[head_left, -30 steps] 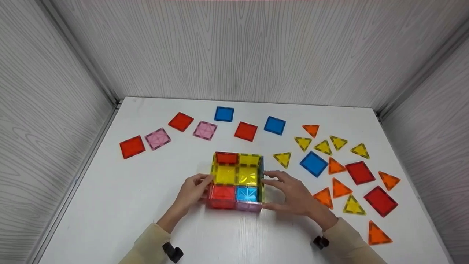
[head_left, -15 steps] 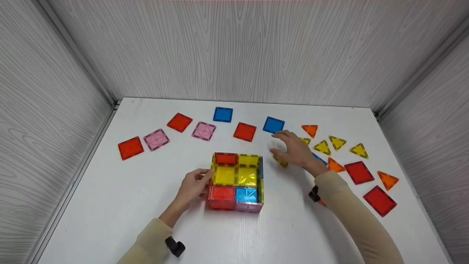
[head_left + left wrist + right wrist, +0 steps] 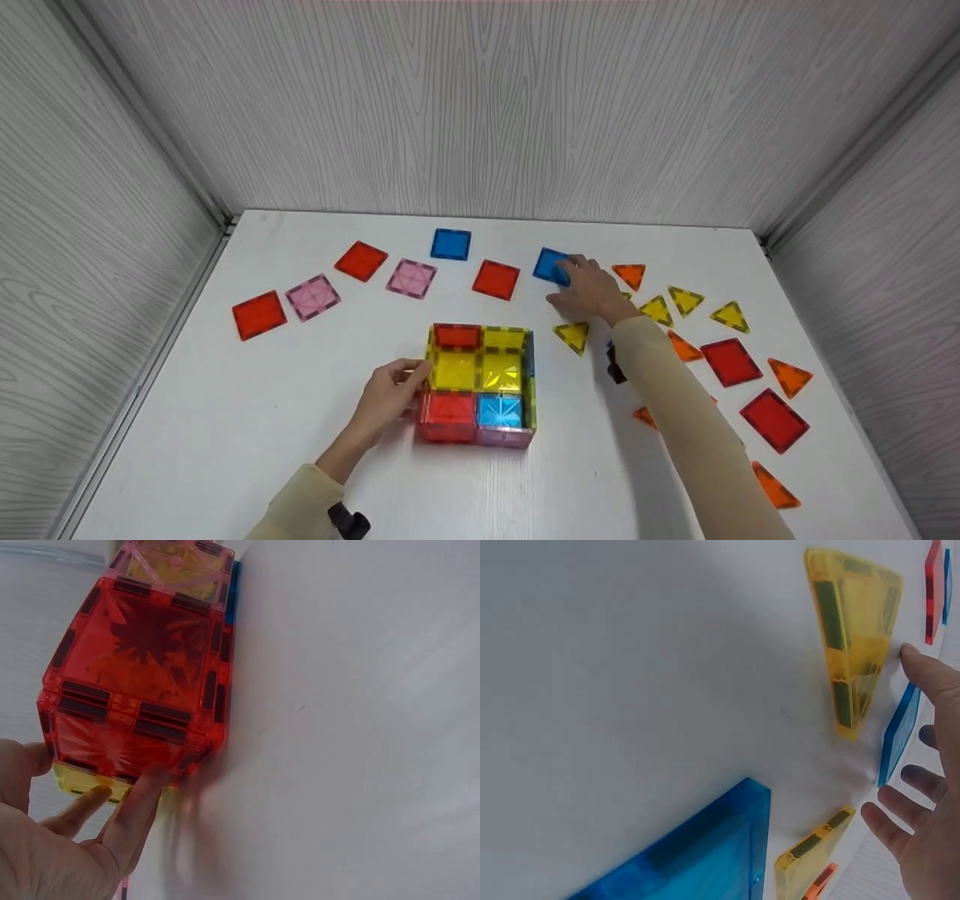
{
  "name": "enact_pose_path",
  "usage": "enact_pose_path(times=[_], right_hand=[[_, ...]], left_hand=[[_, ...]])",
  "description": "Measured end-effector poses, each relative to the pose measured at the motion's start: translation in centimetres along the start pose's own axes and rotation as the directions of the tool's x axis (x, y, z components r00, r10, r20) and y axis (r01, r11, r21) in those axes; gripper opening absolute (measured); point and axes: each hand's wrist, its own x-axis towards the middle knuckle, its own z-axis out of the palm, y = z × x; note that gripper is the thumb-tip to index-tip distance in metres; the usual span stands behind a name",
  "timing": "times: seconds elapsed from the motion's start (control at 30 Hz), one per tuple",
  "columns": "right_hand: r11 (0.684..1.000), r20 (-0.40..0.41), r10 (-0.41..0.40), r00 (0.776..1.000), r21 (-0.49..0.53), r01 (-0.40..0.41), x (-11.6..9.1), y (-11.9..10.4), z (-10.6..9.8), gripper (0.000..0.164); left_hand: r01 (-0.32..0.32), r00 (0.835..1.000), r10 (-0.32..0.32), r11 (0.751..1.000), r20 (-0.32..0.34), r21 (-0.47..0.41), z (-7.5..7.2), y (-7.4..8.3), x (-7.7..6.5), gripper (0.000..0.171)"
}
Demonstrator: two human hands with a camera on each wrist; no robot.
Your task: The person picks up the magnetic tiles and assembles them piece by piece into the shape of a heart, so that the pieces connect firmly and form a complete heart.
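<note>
An open-topped box point(image 3: 448, 433) of see-through magnetic tiles, in red, yellow, blue and pink, stands in the middle of the table. My left hand point(image 3: 386, 397) grips its left wall; in the left wrist view, the fingers point(image 3: 139, 814) lie against the red and yellow tiles. Farther back, my right hand point(image 3: 592, 289) reaches over a flat blue square tile point(image 3: 550, 265), covering its right corner. The right wrist view shows that hand's fingers point(image 3: 889, 829) spread, with nothing held. A yellow triangle tile point(image 3: 574, 337) lies just in front of it.
Red, pink and blue squares, among them a pink tile point(image 3: 411, 278), lie in an arc behind the box. Several triangles and squares, such as a red tile point(image 3: 775, 420), are scattered right, partly under the right sleeve point(image 3: 675, 420). Panels point(image 3: 480, 112) wall the table's back and sides.
My right hand has left the box's right side and moved forward, past the near yellow triangle, to the far blue square. The left hand stays at the box.
</note>
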Motion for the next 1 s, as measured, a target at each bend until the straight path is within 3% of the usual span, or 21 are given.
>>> enact_pose_path(times=[0.27, 0.53, 0.8, 1.0], right_hand=[[1.0, 0.017, -0.02, 1.0, -0.008, 0.02, 0.9, 0.5, 0.1, 0.076], [0.994, 0.039, 0.024, 0.999, 0.105, -0.028, 0.8, 0.3, -0.2, 0.06], [0.989, -0.017, -0.14, 0.99, 0.039, 0.14, -0.9, 0.9, -0.6, 0.051], [0.97, -0.09, -0.218, 0.972, 0.087, 0.226, -3.4, 0.4, -1.5, 0.045]], left_hand=[[-0.01, 1.0, 0.01, 1.0, 0.009, -0.001, 0.0, -0.1, -0.2, 0.044], [-0.012, 1.0, 0.012, 1.0, 0.006, 0.007, 0.0, -0.2, 0.1, 0.045], [-0.016, 1.0, 0.016, 1.0, 0.0, -0.004, 0.1, -0.3, 0.2, 0.044], [-0.012, 1.0, 0.012, 1.0, -0.006, 0.002, 0.1, -0.4, -0.1, 0.042]])
